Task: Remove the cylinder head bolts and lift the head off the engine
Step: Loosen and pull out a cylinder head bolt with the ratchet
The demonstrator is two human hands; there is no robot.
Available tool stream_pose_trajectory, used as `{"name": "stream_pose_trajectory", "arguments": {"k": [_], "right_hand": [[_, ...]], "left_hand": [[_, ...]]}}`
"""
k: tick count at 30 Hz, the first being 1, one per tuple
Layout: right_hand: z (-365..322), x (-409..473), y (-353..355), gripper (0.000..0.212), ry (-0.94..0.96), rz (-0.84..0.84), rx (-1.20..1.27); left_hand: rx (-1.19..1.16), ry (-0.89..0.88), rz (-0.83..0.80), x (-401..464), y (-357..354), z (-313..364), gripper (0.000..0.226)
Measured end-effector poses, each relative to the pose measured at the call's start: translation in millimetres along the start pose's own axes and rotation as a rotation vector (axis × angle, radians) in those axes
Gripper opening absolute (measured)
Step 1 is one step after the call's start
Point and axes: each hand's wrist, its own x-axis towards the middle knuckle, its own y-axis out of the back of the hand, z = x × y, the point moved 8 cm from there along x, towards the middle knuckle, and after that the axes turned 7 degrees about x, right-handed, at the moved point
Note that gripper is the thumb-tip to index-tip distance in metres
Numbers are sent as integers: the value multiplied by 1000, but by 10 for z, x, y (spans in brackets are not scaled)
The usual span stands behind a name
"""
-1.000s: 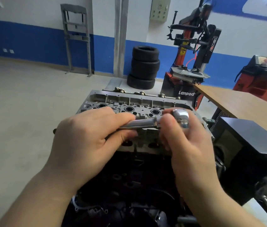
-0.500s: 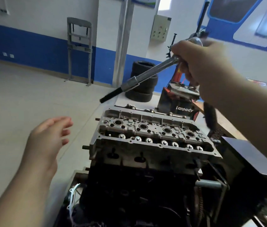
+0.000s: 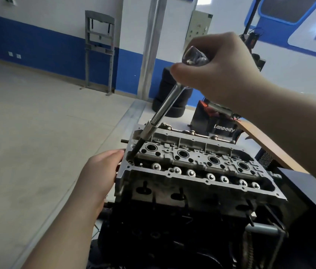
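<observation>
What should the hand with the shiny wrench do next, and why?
Probably settle the wrench's black tip squarely onto a bolt and start turning. The right hand grips its top end, the tip already dips into the left end of the cylinder head, and the left hand touches the head's edge. Whether the tip is seated cannot be seen.

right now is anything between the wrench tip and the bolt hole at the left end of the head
Nothing visible does: the wrench held by the right hand already dips into the left-end recess of the cylinder head.
</observation>
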Motion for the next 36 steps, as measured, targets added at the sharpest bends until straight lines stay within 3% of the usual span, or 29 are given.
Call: {"name": "stream_pose_trajectory", "arguments": {"k": [8, 16, 26, 29, 36], "right_hand": [[-200, -15, -257, 32, 107, -116, -73], [-345, 87, -390, 35, 137, -177, -128], [-520, 204, -494, 25, 279, -356, -156], [-568, 257, -569, 25, 255, -349, -181], [-562, 346, -676, 43, 173, -259, -554]], "left_hand": [[70, -17, 71, -2, 32, 1, 35], [-6, -13, 121, 9, 36, -41, 26], [48, -42, 128, -39, 51, 29, 39], [27, -48, 141, -62, 61, 41, 25], [66, -25, 184, -110, 81, 81, 41]]}}
